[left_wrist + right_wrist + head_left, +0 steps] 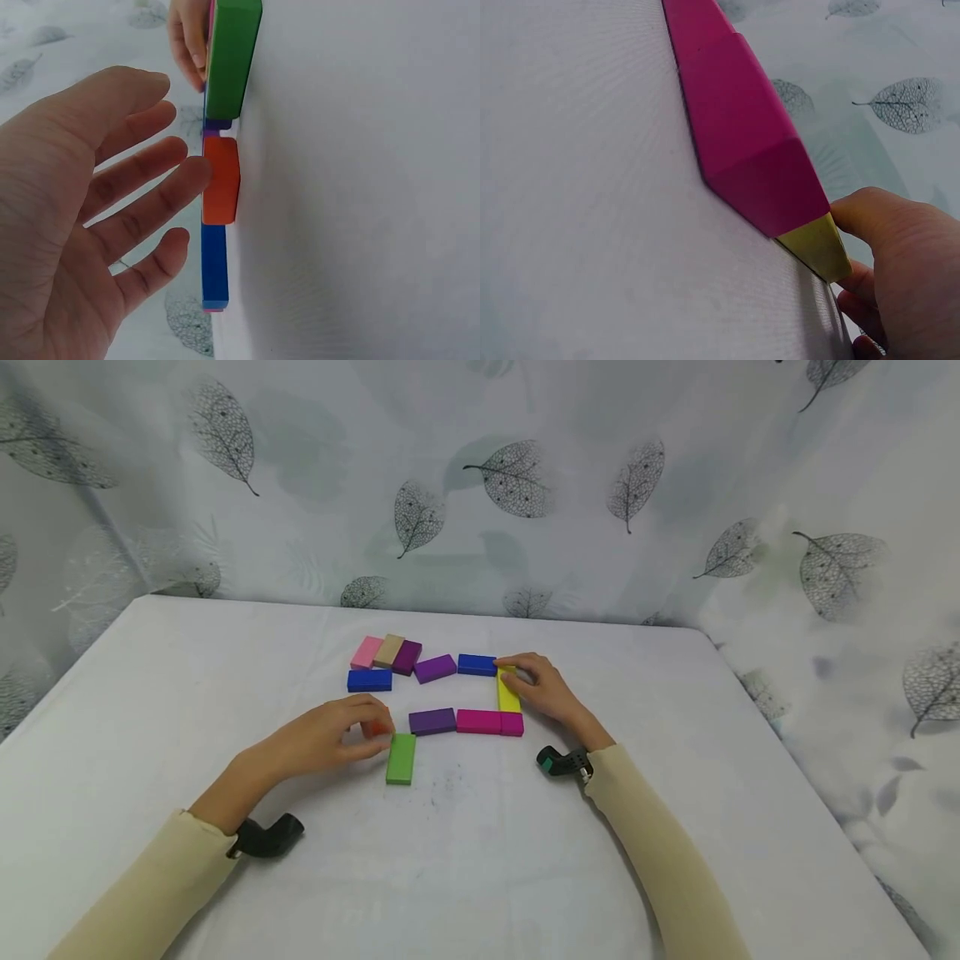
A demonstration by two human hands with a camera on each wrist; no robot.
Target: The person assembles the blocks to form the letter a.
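My left hand (330,735) hovers low over the table with its fingers loosely bent. One fingertip touches or nearly touches an orange block (221,181), which is mostly hidden behind that hand in the head view. Close to the thumb lies a green block (401,760). My right hand (549,689) holds a yellow block (507,693) between thumb and fingers; its far end is covered by the fingers. Beyond it, a blue block (476,665) meets the index finger. Magenta blocks (480,722) adjoin the yellow block's near end.
A purple block (432,722) continues the near row. In the far row are another purple block (436,668), a plum block (407,657), a tan block (389,651), a pink block (366,652) and a second blue block (369,681). A leaf-patterned curtain (465,560) hangs behind the white table (480,860).
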